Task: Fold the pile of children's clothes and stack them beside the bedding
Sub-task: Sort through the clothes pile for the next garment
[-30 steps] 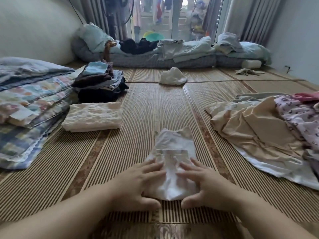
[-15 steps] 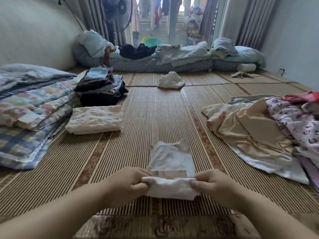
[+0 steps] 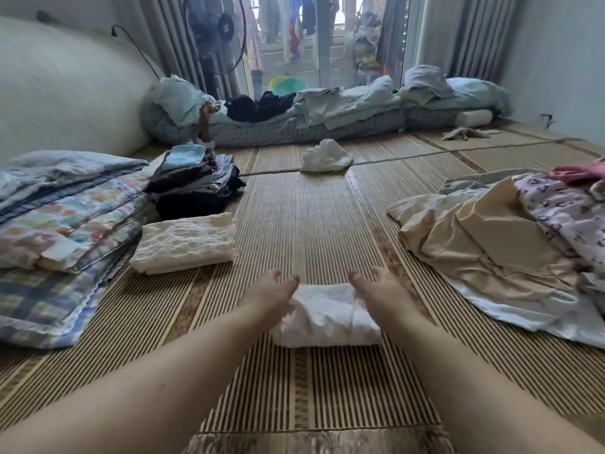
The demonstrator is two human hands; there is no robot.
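- Since half a second ago, the white garment has been folded over into a compact bundle on the woven mat.
- Left hand and right hand press its two ends, fingers extended.
- Folded cream cloth lies beside the stacked bedding; unfolded clothes pile sits right.

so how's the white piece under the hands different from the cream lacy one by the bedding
The white garment lies between both hands, left hand and right hand, on the mat in front of the person; the cream lacy piece lies untouched beside the folded bedding. The white garment is smooth, plain and a bit rumpled; the cream lacy piece is textured and squared flat. Both are folded.
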